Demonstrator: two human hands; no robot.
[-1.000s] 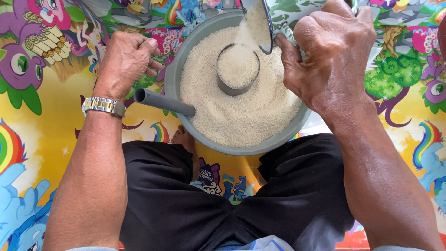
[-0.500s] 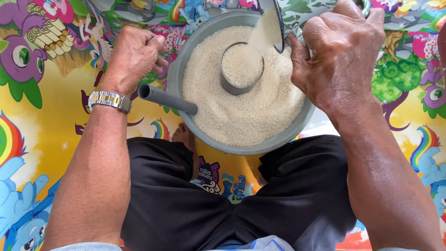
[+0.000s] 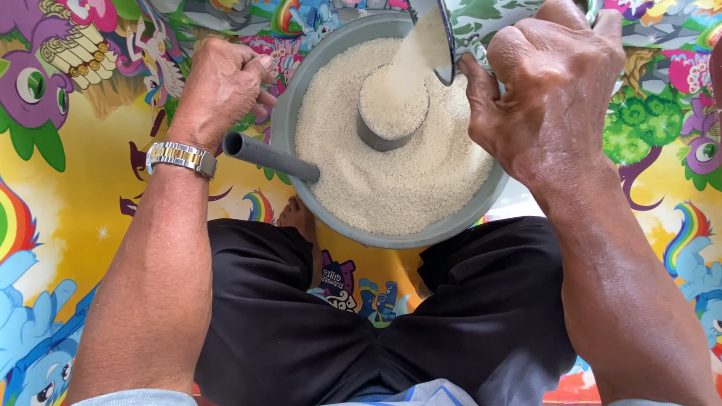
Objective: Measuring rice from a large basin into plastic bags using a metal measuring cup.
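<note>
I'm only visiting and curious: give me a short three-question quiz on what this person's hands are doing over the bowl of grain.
1. True or false: the right hand tips a container so that grain pours into the small cup.
2. Where does the left hand rest? A) on the grey basin's rim B) inside the cup C) on the knee
3. Fill in: a grey ____ lies across the edge of the grey basin, one end in the grain.

Key: 1 true; 2 A; 3 pipe.
</note>
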